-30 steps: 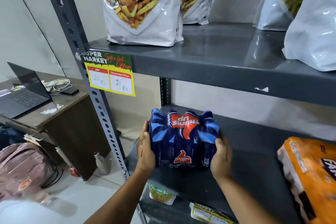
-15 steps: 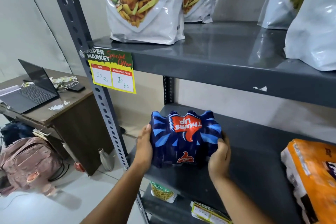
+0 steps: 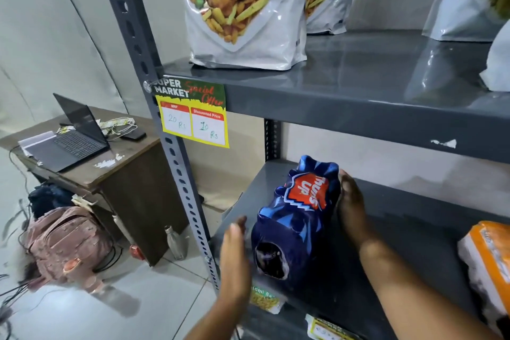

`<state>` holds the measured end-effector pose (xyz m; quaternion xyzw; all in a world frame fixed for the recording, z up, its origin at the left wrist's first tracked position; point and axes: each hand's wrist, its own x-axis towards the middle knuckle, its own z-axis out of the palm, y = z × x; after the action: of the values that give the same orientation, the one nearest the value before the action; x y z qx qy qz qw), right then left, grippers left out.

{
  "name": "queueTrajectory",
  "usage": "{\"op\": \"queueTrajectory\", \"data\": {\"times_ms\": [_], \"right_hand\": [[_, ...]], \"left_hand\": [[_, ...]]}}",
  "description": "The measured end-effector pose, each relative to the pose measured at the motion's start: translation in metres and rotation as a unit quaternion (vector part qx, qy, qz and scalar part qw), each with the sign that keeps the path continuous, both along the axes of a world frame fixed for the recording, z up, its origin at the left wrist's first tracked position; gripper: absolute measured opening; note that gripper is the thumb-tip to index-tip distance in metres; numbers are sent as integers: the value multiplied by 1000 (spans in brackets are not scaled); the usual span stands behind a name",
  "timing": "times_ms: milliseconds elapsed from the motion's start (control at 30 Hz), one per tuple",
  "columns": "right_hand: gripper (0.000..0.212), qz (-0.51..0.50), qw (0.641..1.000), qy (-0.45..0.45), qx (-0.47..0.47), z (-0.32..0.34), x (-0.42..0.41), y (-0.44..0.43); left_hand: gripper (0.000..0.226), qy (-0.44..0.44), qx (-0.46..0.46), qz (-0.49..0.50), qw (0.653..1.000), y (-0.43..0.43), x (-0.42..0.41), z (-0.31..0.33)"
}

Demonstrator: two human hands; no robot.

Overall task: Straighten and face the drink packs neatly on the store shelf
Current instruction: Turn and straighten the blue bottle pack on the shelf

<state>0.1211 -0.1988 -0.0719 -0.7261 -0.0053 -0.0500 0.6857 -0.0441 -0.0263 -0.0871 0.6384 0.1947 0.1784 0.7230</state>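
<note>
Drink pack (image 3: 296,218) | shrink-wrapped, likely heavy, slick film | right hand (image 3: 350,207) flat against 3 o'clock flank, fingers together | left hand (image 3: 234,254) at 9 o'clock, fingers straight, contact uncertain | grip both flanks.

Pale wall (image 3: 55,22), tiled floor (image 3: 165,292) — a wooden desk (image 3: 132,174) bearing an open laptop (image 3: 71,135).

Bright, even light all over, with soft pale shine on the top shelf (image 3: 358,63) and the bags (image 3: 248,36). Dark and shadowy down by the pack (image 3: 298,218) and under the desk (image 3: 132,179). Blurry at the left hand (image 3: 234,257) and bent at the edges, with a leaning post (image 3: 154,107).
</note>
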Motion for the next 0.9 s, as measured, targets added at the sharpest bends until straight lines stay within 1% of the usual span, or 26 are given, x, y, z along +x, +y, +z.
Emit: {"op": "queueTrajectory", "data": {"times_ms": [33,67,100,133,167,200,267,300,367,467,567,633,733,767,833,867,900], "right_hand": [[43,-29,999,-26,-10,-1,-18,-2],[51,-65,997,-48,8,-4,-42,-1],[51,-92,992,-82,34,-10,-70,2],[50,-90,988,-119,43,-17,-98,7],[54,-65,986,-150,24,-23,-124,14],[64,-40,983,-177,-11,-31,-143,20],[84,-6,973,-211,-96,-42,-160,29],[87,-1,967,-214,-135,-42,-159,30],[85,-13,958,-208,-195,-36,-153,30],[83,0,951,-208,-229,-35,-152,30],[82,49,953,-199,-222,-41,-150,22],[80,72,960,-178,-206,-46,-147,12],[67,64,981,-144,-114,-59,-138,-13],[60,55,986,-134,-81,-62,-131,-21],[47,48,992,-110,-25,-62,-109,-37],[40,50,995,-89,6,-60,-95,-43],[36,50,996,-65,34,-58,-80,-48]], "left_hand": [[58,8,-41,-9,999,14,18,6],[56,24,-78,-31,996,24,37,13],[55,40,-101,-66,992,30,58,20],[56,53,-113,-109,986,32,79,28],[58,61,-120,-148,980,31,100,34],[59,67,-120,-185,973,27,120,41],[57,77,-88,-244,963,17,152,54],[54,90,-77,-269,956,12,165,59],[50,108,-67,-302,945,3,181,62],[49,102,-56,-299,947,1,190,55],[61,112,-93,-318,937,6,186,47],[60,96,-95,-293,947,10,177,51],[48,60,-26,-186,980,21,155,52],[45,48,-21,-160,986,27,145,49],[42,27,-38,-124,991,33,122,43],[41,23,-29,-108,993,36,109,38],[40,24,3,-96,995,37,97,31]]}}
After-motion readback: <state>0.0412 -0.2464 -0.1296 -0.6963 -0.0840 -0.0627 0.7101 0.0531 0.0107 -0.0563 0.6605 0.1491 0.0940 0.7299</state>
